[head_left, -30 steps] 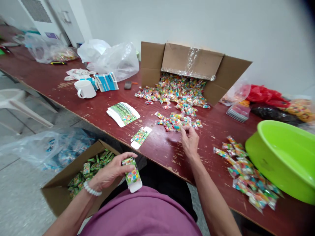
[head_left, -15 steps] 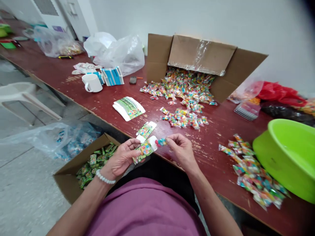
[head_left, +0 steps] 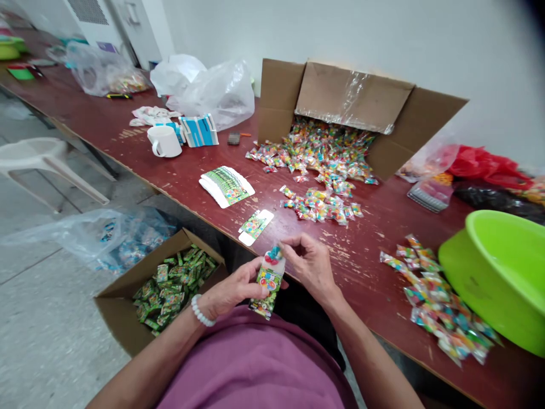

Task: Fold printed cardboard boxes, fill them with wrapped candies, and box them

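My left hand (head_left: 238, 288) grips a small green printed candy box (head_left: 269, 287) with its top end open and tilted up. At that opening, a clear packet of red and blue candies (head_left: 275, 255) is pinched by its upper end in my right hand (head_left: 310, 262). The packet's lower part lies against the raised flap of the box. Just beyond my hands, a single flat carton (head_left: 256, 226) rests on the red table (head_left: 191, 176). Behind it is a fanned stack of flat cartons (head_left: 226, 186). Loose candy packets (head_left: 317, 205) form a small pile farther right.
A large cardboard box (head_left: 353, 96) on its side spills candy packets. At the right stands a green basin (head_left: 489, 272) beside more packets. Below the table edge, an open carton (head_left: 114, 309) holds filled green boxes. A white mug (head_left: 167, 142) and plastic bags (head_left: 217, 94) stand farther left.
The candy box in my left hand has moved right and turned more upright. The packet in my right hand now meets its open end. My view has shifted slightly.
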The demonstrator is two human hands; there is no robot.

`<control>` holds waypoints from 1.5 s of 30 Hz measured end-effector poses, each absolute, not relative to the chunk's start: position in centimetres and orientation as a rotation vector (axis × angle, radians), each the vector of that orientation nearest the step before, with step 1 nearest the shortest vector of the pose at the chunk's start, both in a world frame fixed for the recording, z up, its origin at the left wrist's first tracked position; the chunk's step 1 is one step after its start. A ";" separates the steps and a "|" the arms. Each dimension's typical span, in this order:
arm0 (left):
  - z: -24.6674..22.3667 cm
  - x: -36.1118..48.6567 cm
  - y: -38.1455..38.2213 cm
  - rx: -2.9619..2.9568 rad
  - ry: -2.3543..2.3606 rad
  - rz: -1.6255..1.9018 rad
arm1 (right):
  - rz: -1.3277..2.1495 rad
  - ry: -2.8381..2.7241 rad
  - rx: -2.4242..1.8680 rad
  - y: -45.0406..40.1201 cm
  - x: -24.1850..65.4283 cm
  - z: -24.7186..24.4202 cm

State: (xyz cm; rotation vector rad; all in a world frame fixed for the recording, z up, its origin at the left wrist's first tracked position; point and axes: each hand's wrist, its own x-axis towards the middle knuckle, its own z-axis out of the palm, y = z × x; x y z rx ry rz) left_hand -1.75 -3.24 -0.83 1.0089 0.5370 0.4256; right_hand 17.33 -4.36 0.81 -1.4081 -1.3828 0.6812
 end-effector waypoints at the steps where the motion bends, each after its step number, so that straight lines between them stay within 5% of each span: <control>1: -0.7 -1.9 -3.2 1.022 0.550 0.426 | 0.709 -1.364 -1.403 -4.3 17.5 0.7; 19: 0.0 -1.6 -2.9 1.006 0.648 0.469 | 1.072 -1.049 -1.327 -3.8 18.3 0.6; 29: -1.1 -0.2 -2.7 0.753 0.731 0.629 | 0.941 -1.263 -1.195 -5.0 17.6 1.0; 37: -1.0 0.3 -3.3 0.835 0.853 0.739 | 1.484 -0.973 -1.081 -5.4 15.8 -1.0; 45: -1.1 0.2 -3.0 0.481 0.746 0.651 | 0.897 -1.395 -1.160 -5.5 15.3 -1.1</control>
